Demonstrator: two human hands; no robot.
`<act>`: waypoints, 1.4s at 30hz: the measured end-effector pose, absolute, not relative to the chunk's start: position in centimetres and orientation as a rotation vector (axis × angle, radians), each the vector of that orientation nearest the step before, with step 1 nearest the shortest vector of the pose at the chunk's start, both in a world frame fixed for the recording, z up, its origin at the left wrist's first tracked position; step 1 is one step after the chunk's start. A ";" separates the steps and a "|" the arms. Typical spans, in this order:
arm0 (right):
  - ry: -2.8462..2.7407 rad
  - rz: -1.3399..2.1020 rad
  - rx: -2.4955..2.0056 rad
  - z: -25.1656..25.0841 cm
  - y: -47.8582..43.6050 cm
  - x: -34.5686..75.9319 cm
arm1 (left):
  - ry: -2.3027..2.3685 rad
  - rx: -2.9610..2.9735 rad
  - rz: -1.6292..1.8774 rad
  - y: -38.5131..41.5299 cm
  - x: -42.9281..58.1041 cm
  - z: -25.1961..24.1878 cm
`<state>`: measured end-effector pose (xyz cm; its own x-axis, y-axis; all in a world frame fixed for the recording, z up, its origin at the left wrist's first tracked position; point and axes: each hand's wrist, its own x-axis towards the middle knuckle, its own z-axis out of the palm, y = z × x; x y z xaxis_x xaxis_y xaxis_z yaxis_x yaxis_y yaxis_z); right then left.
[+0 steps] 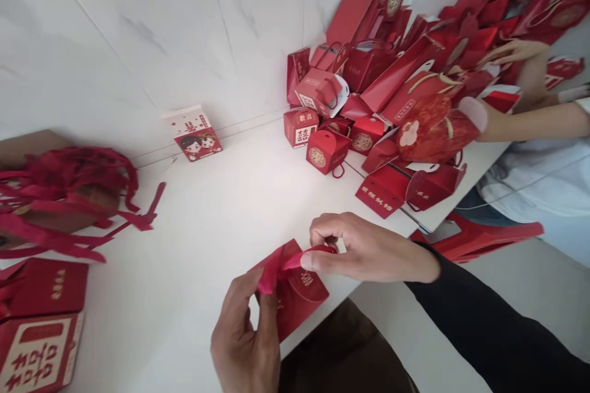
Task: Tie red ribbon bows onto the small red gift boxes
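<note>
A red gift box (295,313) with gold lettering lies at the table's front edge, below both hands. Across its top runs a bright pink-red ribbon (268,281). My left hand (246,325) pinches one part of that ribbon between thumb and fingers, at the box's left side. The other part is gripped in my right hand (338,245), thumb pressed against the curled index finger, just above the box's right half. Some of the box is covered by my left fingers. Whether the ribbon is knotted is hard to make out.
A heap of red gift boxes (369,67) fills the back right, where a co-worker's hand (516,52) reaches in. Loose ribbons (74,178) lie over a brown carton at left. A larger red box (43,319) stands front left. A small printed box (196,135) leans on the wall.
</note>
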<state>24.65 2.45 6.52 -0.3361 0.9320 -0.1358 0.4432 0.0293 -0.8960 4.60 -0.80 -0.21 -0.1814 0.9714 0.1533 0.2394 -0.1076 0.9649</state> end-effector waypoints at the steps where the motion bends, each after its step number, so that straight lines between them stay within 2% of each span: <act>1: -1.736 1.332 -1.346 6.4 2.4 24.8 | 1.479 1.351 1.357 -0.8 4.7 -0.1; 5: -1.394 1.578 -1.164 5.6 1.9 25.0 | 1.461 1.311 1.494 -1.3 5.1 0.3; 9: -1.175 1.572 -1.124 4.2 1.0 24.7 | 1.566 1.270 1.495 -2.2 5.4 0.8; 15: -0.649 1.615 -1.154 1.8 0.1 24.0 | 1.742 0.647 1.420 -3.1 4.2 -1.7; 18: -0.502 1.586 -1.195 1.6 0.0 23.5 | 1.694 0.548 1.451 -3.6 3.8 -2.6; 26: -0.589 1.637 -1.091 2.2 -0.6 22.1 | 1.458 0.945 1.467 -4.3 4.6 -0.7; 33: -0.679 1.650 -1.117 1.5 -0.4 20.8 | 1.039 0.731 1.564 -3.2 3.5 -1.8; 38: -0.766 1.597 -1.211 0.7 -0.2 21.1 | 1.085 0.603 1.541 -3.3 3.4 -2.1; 42: -1.015 1.509 -1.353 1.3 -0.9 21.5 | 1.313 0.907 1.481 -4.1 3.8 -1.9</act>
<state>21.51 -0.93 1.32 -0.0563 0.9497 -0.3081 -0.0726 -0.3117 -0.9474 3.82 -4.09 -1.94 -0.2969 0.9536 -0.0505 -0.1645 0.0010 0.9864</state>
